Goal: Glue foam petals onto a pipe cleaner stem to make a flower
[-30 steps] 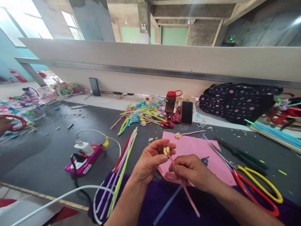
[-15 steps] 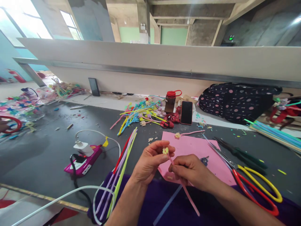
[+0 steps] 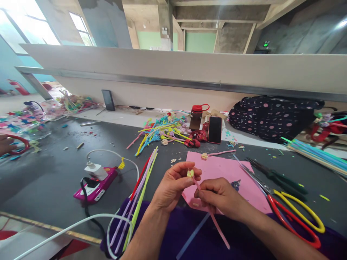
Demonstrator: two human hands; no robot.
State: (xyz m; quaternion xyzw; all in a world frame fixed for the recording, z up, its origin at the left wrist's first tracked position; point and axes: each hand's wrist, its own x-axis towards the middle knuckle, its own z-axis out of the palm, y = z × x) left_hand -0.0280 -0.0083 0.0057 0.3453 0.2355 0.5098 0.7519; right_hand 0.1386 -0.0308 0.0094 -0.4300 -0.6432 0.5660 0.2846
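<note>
A pink pipe cleaner (image 3: 220, 232) slants across both hands, with a small pale yellow flower-like piece (image 3: 190, 173) at its upper end. My left hand (image 3: 173, 186) is closed in a pinch around that end, just below the yellow piece. Lower down, my right hand (image 3: 218, 196) grips the pipe cleaner's stem between thumb and fingers. Under the hands lies a pink foam sheet (image 3: 253, 193). On its far edge rests another pink pipe cleaner (image 3: 223, 152) with a similar pale tip.
Scissors (image 3: 292, 216) and dark-handled pliers (image 3: 282, 180) lie right. Loose pipe cleaners (image 3: 141, 195) and a magenta power strip (image 3: 101, 187) are left. Behind stand a colourful pipe-cleaner pile (image 3: 162, 130), a bottle (image 3: 195, 118) and a phone (image 3: 214, 130). Another person's hand (image 3: 7, 144) shows far left.
My hands and the pink pipe cleaner are nearly still. At far left, the other person's hand with the red-handled tool has shifted slightly right.
</note>
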